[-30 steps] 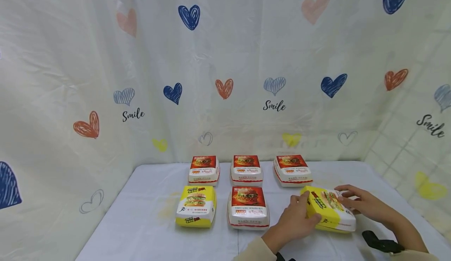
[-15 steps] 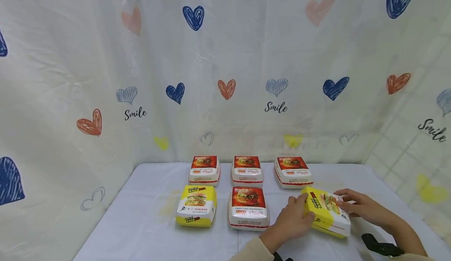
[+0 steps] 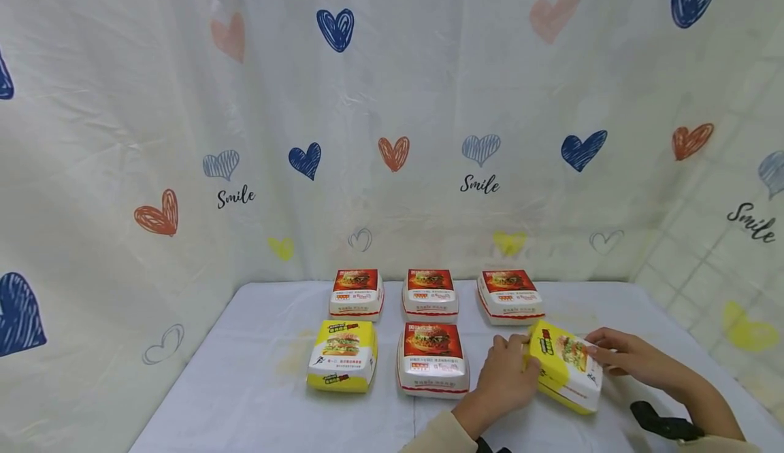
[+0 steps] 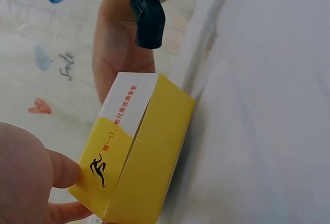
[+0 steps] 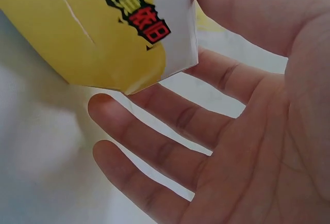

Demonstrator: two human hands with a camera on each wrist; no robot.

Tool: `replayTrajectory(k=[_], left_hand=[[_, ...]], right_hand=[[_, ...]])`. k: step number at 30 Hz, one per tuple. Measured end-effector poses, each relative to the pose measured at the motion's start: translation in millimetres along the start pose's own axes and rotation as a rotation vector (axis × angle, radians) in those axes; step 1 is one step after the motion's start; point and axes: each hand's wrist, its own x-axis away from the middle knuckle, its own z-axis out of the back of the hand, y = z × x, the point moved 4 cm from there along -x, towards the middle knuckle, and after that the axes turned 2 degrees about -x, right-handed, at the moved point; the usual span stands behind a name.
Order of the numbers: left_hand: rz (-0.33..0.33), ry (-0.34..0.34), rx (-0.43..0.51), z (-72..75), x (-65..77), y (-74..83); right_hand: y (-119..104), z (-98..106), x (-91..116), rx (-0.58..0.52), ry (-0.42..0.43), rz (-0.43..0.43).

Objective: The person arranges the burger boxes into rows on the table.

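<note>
Both hands hold a yellow-and-white burger box, which sits at an angle at the right of the table. My left hand grips its left end, the thumb on the near side. At the far right corner, my right hand pinches the box. In the right wrist view the right thumb lies on one side of the box corner, with a finger behind it and other fingers spread below. The left wrist view shows the yellow side of the box near the white cloth; whether its base touches is unclear.
Three red-and-white burger boxes stand in a back row: left, middle and right. In front are another yellow-and-white box and a red-and-white one. A white cloth covers the table; a heart-patterned curtain hangs behind.
The held yellow box has turned clockwise as seen from the head, its near right corner swinging left and closer. Both hands have kept hold of it; the other boxes stay put.
</note>
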Motion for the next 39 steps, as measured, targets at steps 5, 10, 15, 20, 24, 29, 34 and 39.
replayTrajectory(k=[5, 10, 15, 20, 24, 29, 34, 39], left_hand=[[0.052, 0.043, 0.046, 1.1, 0.0, -1.9], [0.059, 0.084, 0.035, 1.9, -1.1, -2.1], [0.058, 0.133, -0.001, 3.8, -1.3, -1.4], [0.064, 0.14, 0.012, 4.5, -2.5, -3.0], [0.09, 0.116, 0.017, 3.3, -3.4, -5.5], [0.102, 0.117, 0.013, 2.8, -3.3, -6.6], [0.098, 0.118, 0.002, 2.3, -2.2, -6.4], [0.107, 0.125, -0.013, 1.2, -2.6, -6.8]], right_hand=[[-1.4, -0.7, 1.9, -0.006, -0.025, 0.003], [-2.7, -0.5, 5.5, -0.014, -0.054, 0.008], [-2.5, 0.2, 6.6, 0.002, -0.058, 0.007], [-2.5, -0.4, 7.6, 0.002, -0.067, -0.008], [-2.2, -1.4, 7.3, -0.001, -0.077, -0.008], [-3.4, -3.8, 6.1, -0.01, -0.096, 0.013], [-5.5, -7.0, 4.7, -0.015, -0.092, -0.014], [-8.7, -11.2, 3.0, -0.026, -0.094, -0.043]])
